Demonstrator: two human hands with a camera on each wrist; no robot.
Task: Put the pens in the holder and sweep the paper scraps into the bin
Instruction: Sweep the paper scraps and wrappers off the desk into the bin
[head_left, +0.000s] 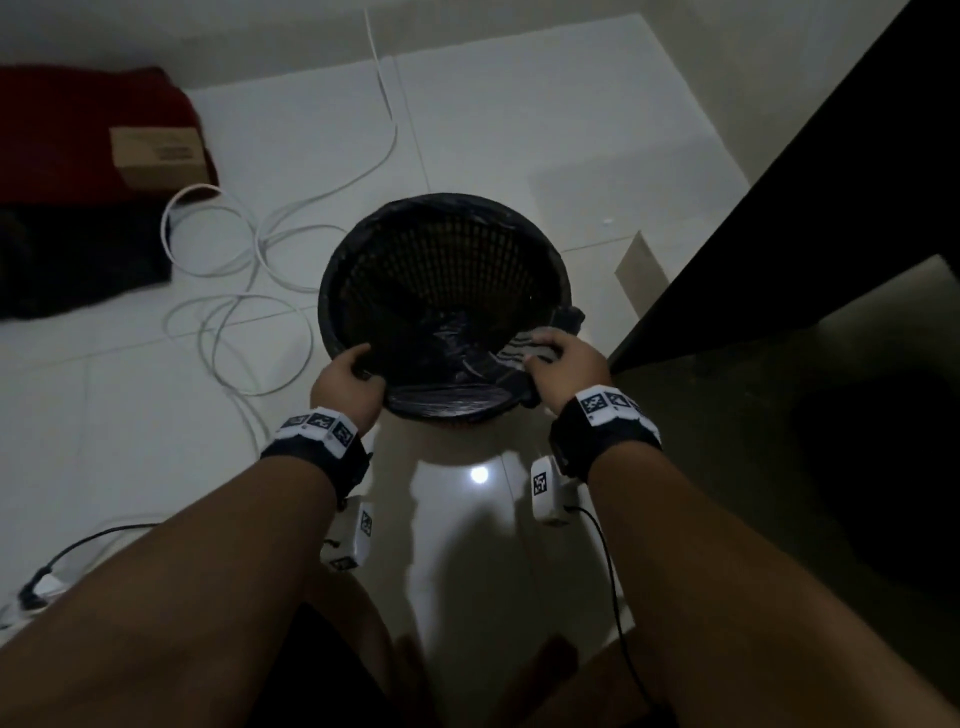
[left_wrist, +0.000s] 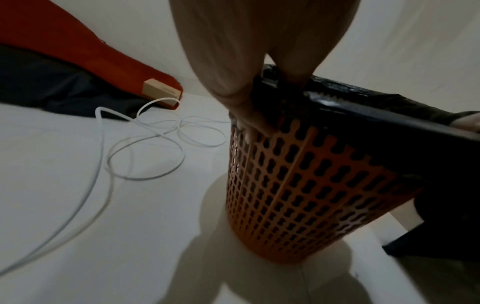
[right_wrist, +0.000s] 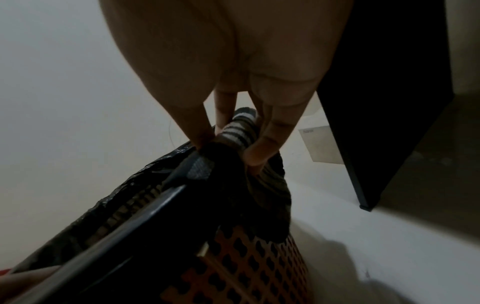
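Both grips are on the rim of the round orange perforated plastic bin, which sits at the centre of the head view, lined with a crinkled black plastic bag. At the rim's lower-left arc the left hand curls its fingers over the edge and down the lattice wall. At the lower-right arc the right hand pinches the rim together with a grey-and-white striped piece of cloth draped over it; I cannot tell what that cloth is.

The bin should handle as light and fairly stiff: thin slotted walls, and no load that I can make out in its dim interior. The rolled rim is the firmest place to take hold, and two opposite points keep it level. The liner is the weak part, being slick and loose, so fingers on film alone could slide or drag it out; pressing through to the plastic beneath is safer. The cloth under the right fingers may likewise slip.

Below the bin lies a glossy white tiled floor. A loose white cable coils at left, near enough to snag a dragged base. A red cushion with a tan cardboard box fills the upper left, and a dark bench edge runs down the right. No pens, holder or paper scraps appear.
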